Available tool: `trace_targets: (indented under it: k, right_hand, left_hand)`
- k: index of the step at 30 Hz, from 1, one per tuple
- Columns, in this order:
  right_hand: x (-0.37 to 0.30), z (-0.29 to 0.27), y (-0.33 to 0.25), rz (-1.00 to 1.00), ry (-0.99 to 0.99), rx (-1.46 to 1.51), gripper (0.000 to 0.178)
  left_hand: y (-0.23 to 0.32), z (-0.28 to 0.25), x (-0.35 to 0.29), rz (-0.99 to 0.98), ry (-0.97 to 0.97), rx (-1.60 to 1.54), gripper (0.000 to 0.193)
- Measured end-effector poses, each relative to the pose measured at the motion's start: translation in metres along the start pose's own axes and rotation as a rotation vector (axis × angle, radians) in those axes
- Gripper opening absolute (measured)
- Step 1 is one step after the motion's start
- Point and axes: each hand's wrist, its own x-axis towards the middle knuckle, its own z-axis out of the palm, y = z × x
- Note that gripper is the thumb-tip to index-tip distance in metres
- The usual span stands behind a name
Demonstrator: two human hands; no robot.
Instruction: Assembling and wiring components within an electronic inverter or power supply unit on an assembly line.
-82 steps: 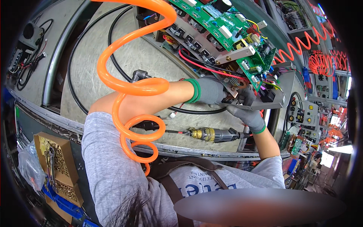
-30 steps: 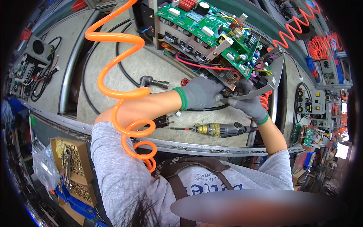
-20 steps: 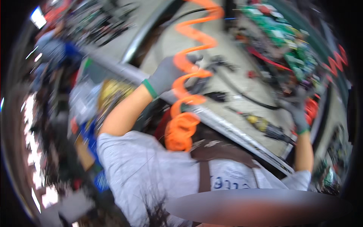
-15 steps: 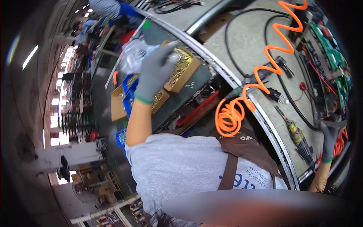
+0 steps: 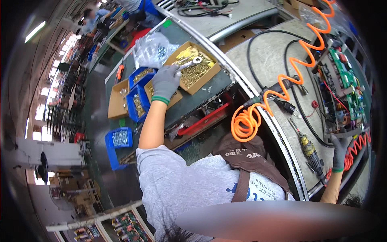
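My left hand (image 5: pixel 165 83), in a grey glove with a green cuff, is closed around a silver ring spanner (image 5: pixel 196 60). The spanner's ring end lies over a cardboard box (image 5: pixel 206 76) of brass-coloured screws. Blue bins (image 5: pixel 131 108) of small fasteners stand beside this hand. Far to the right, my gloved right hand (image 5: pixel 340 154) grips the near edge of a metal chassis (image 5: pixel 350 132). Green circuit boards (image 5: pixel 351 89) and wiring fill the chassis. Its fingertips are partly hidden against the edge.
A yellow-and-black power screwdriver (image 5: pixel 309 151) lies near the right hand. An orange coiled air hose (image 5: pixel 296 64) crosses the bench to a dark air tool (image 5: pixel 278 86). Black cables loop behind. A clear plastic bag (image 5: pixel 151 50) and an orange-handled tool (image 5: pixel 119 72) lie on the left table.
The view has shifted, bringing more of the left bins into sight. My left hand, with the spanner, sits lower beside the screw box. My right hand stays at the chassis edge.
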Motion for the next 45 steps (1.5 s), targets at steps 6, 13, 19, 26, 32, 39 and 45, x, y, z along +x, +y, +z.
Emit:
trace_targets:
  k: [6,13,19,26,32,39,45]
  right_hand:
    - [0.005,0.019,-0.001,0.134,0.033,0.111,0.032]
    - [-0.004,0.020,-0.037,0.145,0.044,0.157,0.063]
    - [0.001,0.025,-0.060,0.211,-0.004,0.171,0.066]
    - [-0.002,0.014,-0.055,0.268,-0.027,0.198,0.068]
    - [0.009,0.019,-0.065,0.134,-0.113,0.208,0.046]
    - [0.006,0.023,-0.060,0.055,0.097,-0.356,0.041]
    - [0.008,0.037,-0.074,0.059,0.209,-0.158,0.036]
  left_hand:
    - [-0.015,0.070,0.021,0.168,-0.113,0.217,0.014]
    - [-0.009,0.052,0.025,0.173,-0.131,0.220,0.029]
    - [0.066,-0.011,0.020,0.133,0.094,-0.311,0.033]
    - [0.330,-0.070,-0.063,0.717,-0.438,-1.195,0.038]
    - [0.466,0.041,-0.074,0.736,-0.352,-0.885,0.052]
    - [0.532,0.075,-0.084,0.778,-0.500,-0.782,0.062]
    - [0.530,0.081,-0.069,0.858,-0.478,-0.703,0.045]
